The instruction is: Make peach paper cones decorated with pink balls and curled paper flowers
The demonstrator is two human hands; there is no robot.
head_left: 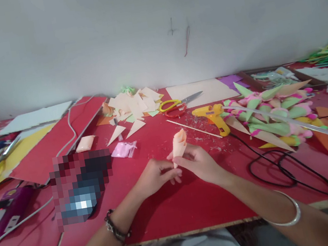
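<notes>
Upright above the red table, a peach paper cone [178, 149] with a ruffled orange top is held near its tip by my right hand [200, 161], thumb in front. Close on the cone's left is my left hand [158, 176], its fingers loosely bent and apart, with nothing seen in them. Beyond the hands lie two flat cream paper cones [136, 127] and a small pink plastic packet [124, 149]. A yellow glue gun [213, 117] with a long clear glue stick rests to the right, beside a thin wooden stick [194, 128].
Yellow-handled scissors [181, 102] lie near a pile of cream paper pieces [131, 103]. At the right is a heap of green and pink paper cones [271, 113], with a looped black cable [288, 173] in front. A blurred dark object [85, 186] and a purple power strip [11, 207] are at left.
</notes>
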